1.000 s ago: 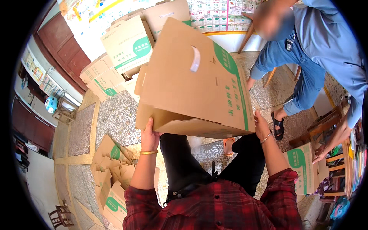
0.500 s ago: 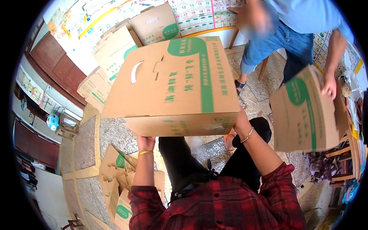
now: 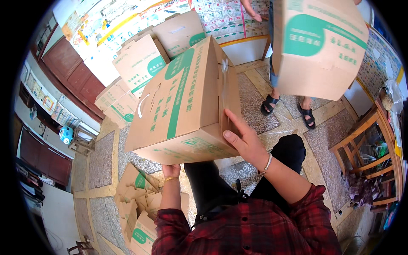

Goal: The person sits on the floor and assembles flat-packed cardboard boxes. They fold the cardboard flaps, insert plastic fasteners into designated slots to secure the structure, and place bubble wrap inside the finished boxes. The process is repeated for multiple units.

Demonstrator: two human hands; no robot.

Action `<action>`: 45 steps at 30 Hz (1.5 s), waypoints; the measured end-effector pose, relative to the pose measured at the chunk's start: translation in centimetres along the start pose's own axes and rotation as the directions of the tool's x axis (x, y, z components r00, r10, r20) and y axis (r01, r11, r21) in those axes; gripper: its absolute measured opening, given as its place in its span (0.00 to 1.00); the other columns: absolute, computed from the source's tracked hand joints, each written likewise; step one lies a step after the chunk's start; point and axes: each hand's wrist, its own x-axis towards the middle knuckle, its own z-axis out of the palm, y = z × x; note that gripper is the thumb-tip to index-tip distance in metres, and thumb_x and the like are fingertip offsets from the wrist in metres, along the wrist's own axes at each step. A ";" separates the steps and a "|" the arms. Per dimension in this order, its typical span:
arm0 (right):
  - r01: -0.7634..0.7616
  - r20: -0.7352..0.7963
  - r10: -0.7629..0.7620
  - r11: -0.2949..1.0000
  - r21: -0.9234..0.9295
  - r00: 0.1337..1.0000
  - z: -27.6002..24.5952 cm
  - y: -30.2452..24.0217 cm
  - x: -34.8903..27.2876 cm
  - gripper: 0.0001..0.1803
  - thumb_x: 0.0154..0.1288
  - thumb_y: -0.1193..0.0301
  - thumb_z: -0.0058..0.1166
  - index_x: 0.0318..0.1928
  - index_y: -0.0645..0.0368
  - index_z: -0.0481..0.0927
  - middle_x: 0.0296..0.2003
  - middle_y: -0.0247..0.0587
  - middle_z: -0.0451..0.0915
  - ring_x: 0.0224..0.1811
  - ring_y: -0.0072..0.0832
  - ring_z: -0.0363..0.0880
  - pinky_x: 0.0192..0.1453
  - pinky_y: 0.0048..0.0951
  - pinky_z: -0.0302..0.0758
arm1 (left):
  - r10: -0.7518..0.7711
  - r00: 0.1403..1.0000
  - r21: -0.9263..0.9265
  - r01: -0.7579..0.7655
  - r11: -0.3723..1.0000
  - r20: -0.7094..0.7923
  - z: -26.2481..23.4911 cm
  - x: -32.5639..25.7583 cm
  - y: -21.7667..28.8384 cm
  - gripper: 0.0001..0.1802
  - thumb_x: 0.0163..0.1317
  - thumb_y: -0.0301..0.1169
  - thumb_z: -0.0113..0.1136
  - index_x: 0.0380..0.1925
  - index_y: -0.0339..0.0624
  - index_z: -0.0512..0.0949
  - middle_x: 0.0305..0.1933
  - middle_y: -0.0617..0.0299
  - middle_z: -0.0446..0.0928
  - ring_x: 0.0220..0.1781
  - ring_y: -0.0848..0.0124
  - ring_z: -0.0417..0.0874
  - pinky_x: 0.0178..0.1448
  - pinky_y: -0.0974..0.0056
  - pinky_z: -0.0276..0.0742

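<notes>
I hold up a large brown cardboard box (image 3: 178,106) with green printing, tilted in front of my chest. My left hand (image 3: 171,170) supports its lower edge from underneath, mostly hidden by the box. My right hand (image 3: 243,138) lies flat against the box's right end face, where clear tape runs along the seam. A hand-hole flap shows on the box's broad side.
Another person in sandals (image 3: 289,108) stands ahead, carrying a similar box (image 3: 316,46). More such boxes (image 3: 140,63) are stacked at the wall. Flattened cardboard pieces (image 3: 138,204) lie on the stone floor at lower left. A wooden chair (image 3: 365,148) stands at right.
The box has turned in my hands so its taped end now faces right. My right hand moved from its lower corner onto that end face. The other person lifted their box higher.
</notes>
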 end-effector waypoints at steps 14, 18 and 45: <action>0.203 0.091 -0.187 0.950 -0.238 0.978 1.1 -1.0 0.2 0.29 0.63 0.61 0.45 0.61 0.63 0.59 0.62 0.53 0.56 0.65 0.48 0.52 0.67 0.39 0.49 | 0.029 0.999 -0.033 -0.030 0.999 -0.025 -1.1 -0.6 0.2 0.20 0.66 0.40 0.41 0.51 0.40 0.68 0.53 0.55 0.71 0.54 0.61 0.73 0.57 0.56 0.72; 0.221 0.094 -0.204 0.939 -0.263 0.975 1.0 -1.0 0.5 0.30 0.63 0.61 0.45 0.61 0.63 0.59 0.62 0.52 0.56 0.65 0.48 0.51 0.67 0.41 0.49 | 0.021 0.999 -0.027 -0.022 0.999 -0.034 -0.8 -0.3 -0.3 0.19 0.66 0.39 0.40 0.51 0.40 0.69 0.52 0.55 0.72 0.53 0.61 0.73 0.57 0.56 0.72; 0.228 0.036 -0.227 0.934 -0.276 0.973 0.8 0.7 3.1 0.28 0.65 0.63 0.41 0.62 0.66 0.57 0.65 0.52 0.51 0.68 0.45 0.47 0.68 0.37 0.47 | 0.004 0.995 0.098 -0.013 0.995 0.097 1.1 -1.4 -1.7 0.26 0.67 0.44 0.36 0.59 0.40 0.59 0.62 0.56 0.62 0.62 0.61 0.64 0.66 0.56 0.59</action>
